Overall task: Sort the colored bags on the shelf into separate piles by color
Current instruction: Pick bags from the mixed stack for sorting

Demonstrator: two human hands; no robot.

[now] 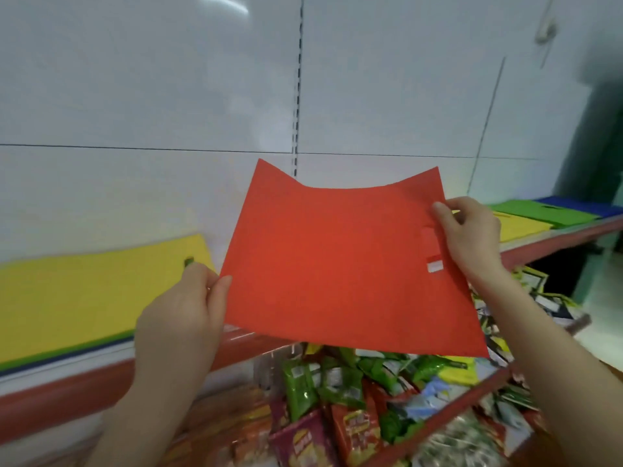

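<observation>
Flat matte red bag (337,264), sagging top edge, held above the shelf (67,392). Left hand (188,315) pinches its left edge; right hand (472,237) pinches the right.

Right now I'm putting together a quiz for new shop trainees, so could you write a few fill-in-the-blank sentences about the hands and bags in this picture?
1. The left hand and right hand hold up a flat bag whose colour is ____.
2. The top layer of the left stack on the shelf is ____.
3. At far right, the green bag lies between a yellow bag and a ____ one.
Missing words: red; yellow; blue.
</observation>
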